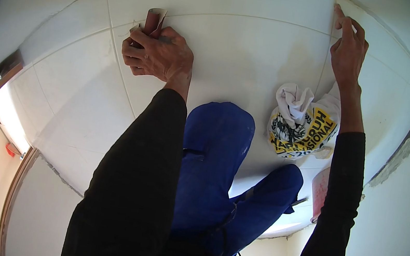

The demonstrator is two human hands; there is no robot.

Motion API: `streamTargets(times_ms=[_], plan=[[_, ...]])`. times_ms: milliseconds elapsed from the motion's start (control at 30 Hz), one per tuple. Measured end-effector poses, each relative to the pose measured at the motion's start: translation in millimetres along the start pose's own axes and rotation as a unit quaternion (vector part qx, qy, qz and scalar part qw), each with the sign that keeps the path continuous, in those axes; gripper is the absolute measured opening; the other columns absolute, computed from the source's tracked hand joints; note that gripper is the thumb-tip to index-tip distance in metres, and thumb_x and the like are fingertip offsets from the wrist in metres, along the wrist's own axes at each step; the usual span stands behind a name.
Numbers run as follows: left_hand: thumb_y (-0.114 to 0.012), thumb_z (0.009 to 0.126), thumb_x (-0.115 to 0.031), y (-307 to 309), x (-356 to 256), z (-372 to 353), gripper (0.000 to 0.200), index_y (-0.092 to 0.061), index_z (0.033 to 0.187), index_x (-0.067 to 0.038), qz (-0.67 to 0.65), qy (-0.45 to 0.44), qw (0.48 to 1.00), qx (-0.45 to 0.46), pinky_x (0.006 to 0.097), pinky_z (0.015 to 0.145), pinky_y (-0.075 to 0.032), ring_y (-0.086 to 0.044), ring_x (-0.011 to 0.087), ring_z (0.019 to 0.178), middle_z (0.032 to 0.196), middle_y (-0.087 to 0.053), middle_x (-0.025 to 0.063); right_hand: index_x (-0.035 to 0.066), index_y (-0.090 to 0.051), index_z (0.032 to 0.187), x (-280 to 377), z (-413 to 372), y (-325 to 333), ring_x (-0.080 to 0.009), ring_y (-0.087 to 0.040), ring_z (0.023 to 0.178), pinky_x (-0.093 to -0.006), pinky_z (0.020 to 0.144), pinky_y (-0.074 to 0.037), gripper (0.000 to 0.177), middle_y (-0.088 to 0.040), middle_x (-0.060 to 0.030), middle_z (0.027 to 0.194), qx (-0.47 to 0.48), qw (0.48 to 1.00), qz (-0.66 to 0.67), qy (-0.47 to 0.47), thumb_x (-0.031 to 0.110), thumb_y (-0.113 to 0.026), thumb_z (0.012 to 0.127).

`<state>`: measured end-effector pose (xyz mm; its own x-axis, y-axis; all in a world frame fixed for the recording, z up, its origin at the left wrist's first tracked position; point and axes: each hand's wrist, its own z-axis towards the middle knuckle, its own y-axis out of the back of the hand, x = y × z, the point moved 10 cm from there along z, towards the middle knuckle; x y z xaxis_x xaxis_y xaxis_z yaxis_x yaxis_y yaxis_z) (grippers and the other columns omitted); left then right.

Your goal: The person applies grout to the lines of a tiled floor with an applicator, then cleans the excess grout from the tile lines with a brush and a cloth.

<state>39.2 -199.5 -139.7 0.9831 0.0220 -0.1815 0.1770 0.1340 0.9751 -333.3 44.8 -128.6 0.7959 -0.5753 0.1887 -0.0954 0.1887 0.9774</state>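
Note:
My left hand (156,54) is closed around a folded piece of reddish-brown sandpaper (153,19) and rests on the white tiled floor (242,49), next to a grout line. My right hand (348,46) reaches farther out to the right, its fingers stretched along another grout line (323,66) and touching the tile. Nothing shows in that hand. Both arms wear black sleeves. My knees in blue trousers (215,150) rest on the tiles between the arms.
A crumpled white bag with yellow and black print (304,126) lies on the floor just below my right hand. A pinkish bucket rim (318,191) shows beside my right forearm. A rough wall edge (405,148) runs at right; a doorway (5,115) opens at left.

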Motion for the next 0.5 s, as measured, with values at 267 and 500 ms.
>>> streamTargets(times_ms=[267,500], plan=[[-0.063,0.086,-0.031,0,0,0,0.059,-0.042,0.136,-0.007,0.0,-0.008,1.0,0.002,0.0573,0.106,-0.03,-0.032,0.0391,0.135,0.144,-0.034,0.0201,0.027,-0.054,0.155,-12,-13,13,-0.0232,-0.06,0.135,-0.0472,0.108,-0.042,0.087,-0.07,0.0053,0.114,-0.002,0.995,-0.096,0.004,-0.016,-0.065,0.081],[-0.062,0.086,-0.03,-2,1,0,0.058,-0.042,0.136,-0.007,0.001,-0.009,1.0,0.003,0.0573,0.106,-0.03,-0.032,0.0391,0.134,0.143,-0.034,0.02,0.026,-0.057,0.151,7,7,15,-0.0252,-0.058,0.137,-0.0492,0.109,-0.042,0.08,-0.07,0.003,0.114,-0.016,0.998,-0.018,0.056,-0.017,-0.06,0.084]])
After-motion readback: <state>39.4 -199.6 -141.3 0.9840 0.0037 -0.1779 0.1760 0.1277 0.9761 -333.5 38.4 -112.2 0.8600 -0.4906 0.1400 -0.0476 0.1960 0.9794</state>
